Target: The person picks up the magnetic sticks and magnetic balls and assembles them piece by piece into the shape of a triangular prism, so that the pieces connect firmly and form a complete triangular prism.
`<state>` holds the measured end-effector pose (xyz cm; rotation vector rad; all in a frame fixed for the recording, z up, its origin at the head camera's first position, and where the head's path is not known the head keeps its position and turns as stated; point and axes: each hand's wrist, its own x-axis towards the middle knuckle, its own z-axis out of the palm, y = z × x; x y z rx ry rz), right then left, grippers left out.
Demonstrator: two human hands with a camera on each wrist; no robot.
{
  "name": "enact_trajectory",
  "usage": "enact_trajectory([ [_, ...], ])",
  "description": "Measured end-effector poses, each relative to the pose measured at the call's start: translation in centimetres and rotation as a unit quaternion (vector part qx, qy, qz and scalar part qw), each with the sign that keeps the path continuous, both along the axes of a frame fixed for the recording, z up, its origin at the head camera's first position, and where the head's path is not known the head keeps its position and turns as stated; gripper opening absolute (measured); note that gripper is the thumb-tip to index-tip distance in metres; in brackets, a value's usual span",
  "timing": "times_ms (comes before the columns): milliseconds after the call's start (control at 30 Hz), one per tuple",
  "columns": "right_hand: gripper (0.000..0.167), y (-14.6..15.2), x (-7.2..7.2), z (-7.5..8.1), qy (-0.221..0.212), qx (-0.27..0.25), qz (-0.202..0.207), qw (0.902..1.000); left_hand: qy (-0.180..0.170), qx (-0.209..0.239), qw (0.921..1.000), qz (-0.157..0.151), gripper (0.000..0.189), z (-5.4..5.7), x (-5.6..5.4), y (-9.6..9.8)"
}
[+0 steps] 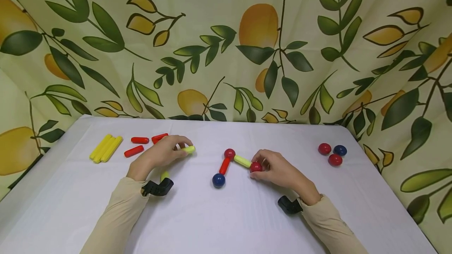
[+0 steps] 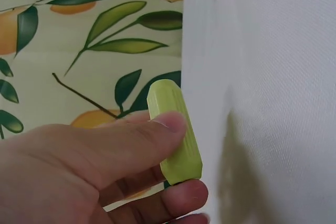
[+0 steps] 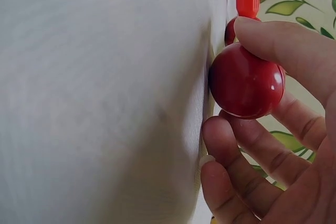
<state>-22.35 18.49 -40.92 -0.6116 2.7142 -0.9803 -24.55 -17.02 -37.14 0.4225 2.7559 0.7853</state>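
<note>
My left hand (image 1: 160,155) pinches a short yellow-green stick (image 2: 167,98) between thumb and fingers, above the white table left of a joined piece. That piece is an angled chain: a blue ball (image 1: 219,180), a red stick (image 1: 224,166), a red corner ball (image 1: 229,153), then another yellow-green stick (image 1: 242,161) with a red ball (image 1: 256,167) at its right end. Thumb and fingers of my right hand (image 1: 280,171) grip this end ball, seen large in the right wrist view. There it hides most of the chain behind it.
Long yellow sticks (image 1: 106,148) lie side by side at the far left. Short red sticks (image 1: 134,151) are behind my left hand, and a yellow-green stick (image 1: 164,175) beside that wrist. Red balls (image 1: 324,148) and a blue ball (image 1: 340,150) sit at right. A patterned curtain (image 1: 226,77) hangs behind.
</note>
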Motion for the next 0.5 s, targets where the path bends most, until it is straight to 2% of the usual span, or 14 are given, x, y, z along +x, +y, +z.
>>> enact_trajectory([
  [267, 0.039, 0.5, 0.0, 0.4, -0.018, 0.008, 0.021, 0.9996, 0.008, 0.011, 0.9999, -0.006, 0.026, -0.1, 0.2, 0.9],
  [500, 0.038, 0.5, 0.1, 0.5, -0.012, 0.0, 0.043, 0.999, 0.028, 0.017, 0.9994, -0.011, 0.026, -0.4, 0.4, 2.1],
])
